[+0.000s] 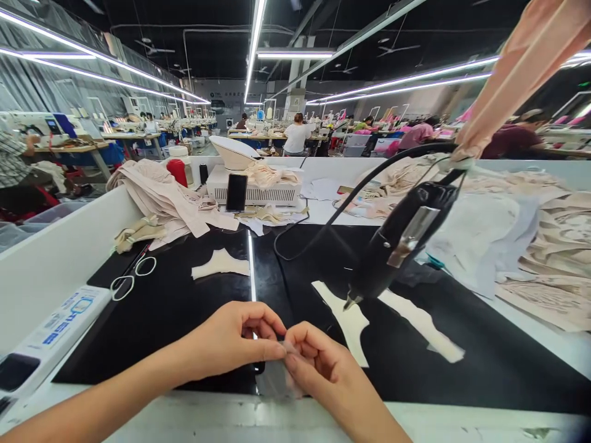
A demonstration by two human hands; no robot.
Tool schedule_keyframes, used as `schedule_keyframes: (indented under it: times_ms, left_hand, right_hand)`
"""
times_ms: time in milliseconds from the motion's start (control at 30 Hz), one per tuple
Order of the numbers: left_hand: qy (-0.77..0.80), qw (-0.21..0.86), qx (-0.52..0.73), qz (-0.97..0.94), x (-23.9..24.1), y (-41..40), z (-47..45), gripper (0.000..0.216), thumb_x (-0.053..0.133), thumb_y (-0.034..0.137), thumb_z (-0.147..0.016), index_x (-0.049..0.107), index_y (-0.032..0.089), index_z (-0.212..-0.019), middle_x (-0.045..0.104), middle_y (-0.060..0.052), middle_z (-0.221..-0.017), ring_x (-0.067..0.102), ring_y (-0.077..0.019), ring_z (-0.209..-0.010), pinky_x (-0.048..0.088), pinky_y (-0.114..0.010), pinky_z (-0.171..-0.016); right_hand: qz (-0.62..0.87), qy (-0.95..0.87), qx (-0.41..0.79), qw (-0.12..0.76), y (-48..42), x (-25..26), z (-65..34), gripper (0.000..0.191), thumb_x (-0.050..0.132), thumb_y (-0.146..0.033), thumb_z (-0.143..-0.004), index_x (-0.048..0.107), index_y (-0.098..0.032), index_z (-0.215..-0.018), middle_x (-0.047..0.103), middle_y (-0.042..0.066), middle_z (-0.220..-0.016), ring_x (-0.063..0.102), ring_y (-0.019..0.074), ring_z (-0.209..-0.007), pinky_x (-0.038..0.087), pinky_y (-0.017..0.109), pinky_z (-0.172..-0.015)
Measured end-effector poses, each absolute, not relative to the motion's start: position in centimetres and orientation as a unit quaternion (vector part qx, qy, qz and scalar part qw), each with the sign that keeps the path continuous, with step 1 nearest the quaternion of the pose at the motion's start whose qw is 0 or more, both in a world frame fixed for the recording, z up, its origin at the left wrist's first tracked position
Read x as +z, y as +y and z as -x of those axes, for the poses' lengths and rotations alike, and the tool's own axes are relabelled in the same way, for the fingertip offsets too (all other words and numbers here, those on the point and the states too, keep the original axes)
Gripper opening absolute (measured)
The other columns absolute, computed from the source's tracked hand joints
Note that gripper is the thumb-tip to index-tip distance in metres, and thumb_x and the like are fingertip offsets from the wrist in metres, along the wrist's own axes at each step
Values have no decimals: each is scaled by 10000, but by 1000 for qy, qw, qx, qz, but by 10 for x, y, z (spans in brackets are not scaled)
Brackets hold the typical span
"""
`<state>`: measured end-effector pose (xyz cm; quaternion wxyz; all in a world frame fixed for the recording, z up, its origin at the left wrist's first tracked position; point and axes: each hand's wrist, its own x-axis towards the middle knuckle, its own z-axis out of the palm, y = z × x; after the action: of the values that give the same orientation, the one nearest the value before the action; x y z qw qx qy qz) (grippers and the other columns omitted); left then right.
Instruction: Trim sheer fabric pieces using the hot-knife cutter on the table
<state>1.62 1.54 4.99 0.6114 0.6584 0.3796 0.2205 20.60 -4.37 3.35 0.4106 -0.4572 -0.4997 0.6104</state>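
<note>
My left hand [242, 335] and my right hand [323, 360] meet low in the middle of the head view. Each pinches a thin translucent piece of film [274, 380] between thumb and forefinger; the film hangs down over the table's front edge. On the black mat [152, 338], a cream cut fabric piece [220, 263] lies beyond my left hand. Two more lie to the right, a curved piece [351, 326] and a long narrow piece [423, 323]. A black corded hand tool [401, 237] with a metal tip hangs tilted over them.
A pink cloth strip [517, 80] suspends the tool. White-handled scissors [133, 277] and a long white box [55, 332] lie left. Behind stand a phone [236, 192], a white machine [253, 183] and beige fabric [161, 187]. More fabric [558, 246] is piled right. People sit at sewing tables beyond.
</note>
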Motion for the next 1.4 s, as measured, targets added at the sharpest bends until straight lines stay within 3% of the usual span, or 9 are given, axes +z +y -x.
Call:
schedule_keyframes:
  times_ms: [133,267,600,833,1167,1400]
  left_hand:
    - [398,634,225,-623,50,19,-5,216,758,329,-771,755,170,-917,664,7,-764,568,-125,-702,432,-239,-689]
    - [424,625,237,-611,54,22,7,191,749,326,-786,741,164,-887,648,17,-749,546,-115,-697,403,-233,-679]
    - [441,601,250,-617,40,30,23,268,706,418,-830,690,153,-869,623,20,-710,506,-105,-662,394,-234,-651]
    - [467,581,251,-617,38,32,28,256,692,405,-780,616,163,-814,600,28,-673,475,-97,-597,386,-229,-598]
    - [482,537,241,-649,33,39,34,189,614,368,-801,586,181,-795,595,30,-652,488,-101,-589,389,-219,-571]
    - [501,440,244,-704,25,43,35,179,566,356,-870,636,196,-906,615,19,-756,525,-130,-652,410,-243,-605]
  right_hand:
    - [479,-480,607,413,-43,34,-205,301,763,-482,-772,686,-222,-902,603,-34,-704,537,118,-605,445,249,-603]
    - [531,-490,573,386,-42,34,-210,304,712,-495,-814,725,-229,-958,646,-11,-713,577,143,-626,489,280,-659]
    - [536,-536,546,357,-30,19,-212,307,650,-522,-834,697,-220,-864,685,7,-747,614,138,-611,528,257,-628]
    - [578,-543,493,358,-30,19,-198,241,609,-461,-811,648,-230,-756,623,-13,-673,560,138,-605,488,225,-547]
    - [592,-607,407,340,-32,29,-189,168,521,-341,-809,593,-241,-694,512,-43,-598,459,132,-576,337,246,-527]
    - [593,-688,269,320,-31,9,-192,214,456,-288,-908,567,-246,-730,561,-32,-645,517,140,-569,374,250,-532]
